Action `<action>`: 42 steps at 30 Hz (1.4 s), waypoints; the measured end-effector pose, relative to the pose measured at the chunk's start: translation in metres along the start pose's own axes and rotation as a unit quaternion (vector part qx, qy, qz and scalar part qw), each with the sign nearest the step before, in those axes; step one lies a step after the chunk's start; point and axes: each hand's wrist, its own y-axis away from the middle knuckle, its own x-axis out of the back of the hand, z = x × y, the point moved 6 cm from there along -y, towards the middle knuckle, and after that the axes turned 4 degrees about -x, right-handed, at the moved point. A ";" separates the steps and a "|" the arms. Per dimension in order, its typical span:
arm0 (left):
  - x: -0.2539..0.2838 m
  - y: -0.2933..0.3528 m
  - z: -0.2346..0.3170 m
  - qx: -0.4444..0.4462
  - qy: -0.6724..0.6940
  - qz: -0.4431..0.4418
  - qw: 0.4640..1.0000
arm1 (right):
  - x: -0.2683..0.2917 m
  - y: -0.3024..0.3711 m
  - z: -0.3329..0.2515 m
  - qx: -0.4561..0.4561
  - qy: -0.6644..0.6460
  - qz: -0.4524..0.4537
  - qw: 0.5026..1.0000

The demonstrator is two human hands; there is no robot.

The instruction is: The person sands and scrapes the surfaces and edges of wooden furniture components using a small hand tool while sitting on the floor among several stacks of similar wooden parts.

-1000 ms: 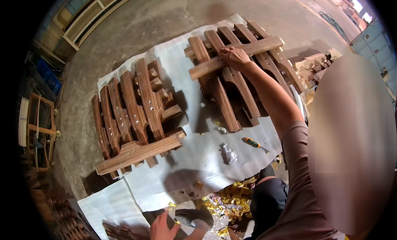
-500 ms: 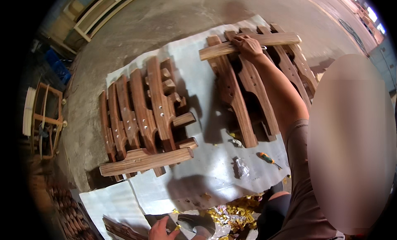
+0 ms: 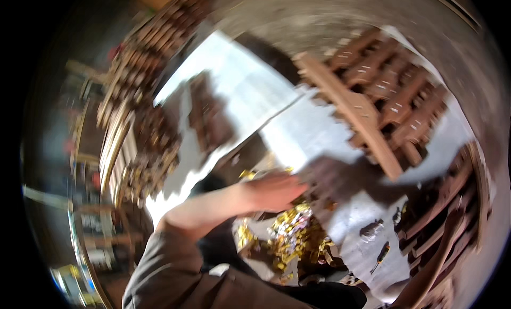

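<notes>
My left hand [image 3: 275, 193] is above a heap of yellow and silvery scraps [image 3: 293, 232], its fingers smeared by motion. Whether it holds anything does not show. At the lower right, my right hand [image 3: 454, 221] reaches over a group of curved dark wooden pieces [image 3: 444, 200], blurred and in shadow, so its fingers are unclear. A screwdriver [image 3: 380, 257] and a crumpled clear plastic scrap [image 3: 371, 231] lie on the white sheet [image 3: 287, 133] between my hands.
Beyond the left hand, a wooden bar [image 3: 348, 112] lies across a row of similar drilled pieces [image 3: 394, 104]. Another dark wooden piece [image 3: 203, 109] rests on the sheet's left part. Stacked wooden parts [image 3: 141, 64] stand at the far left.
The view has swung left and is blurred. The left hand now appears over the scrap heap instead of at the lower edge. The right arm now lies at the lower right of the picture.
</notes>
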 end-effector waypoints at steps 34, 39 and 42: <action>-0.236 0.128 -0.492 -0.018 0.802 0.523 0.286 | 0.169 0.378 -0.332 0.146 -0.072 -0.381 0.910; -0.162 0.153 -0.435 -0.043 0.800 0.519 0.297 | 0.177 0.391 -0.333 0.092 -0.103 -0.428 0.893; -0.128 0.193 -0.348 0.091 0.626 0.673 0.382 | 0.213 0.389 -0.348 0.030 -0.158 -0.412 0.897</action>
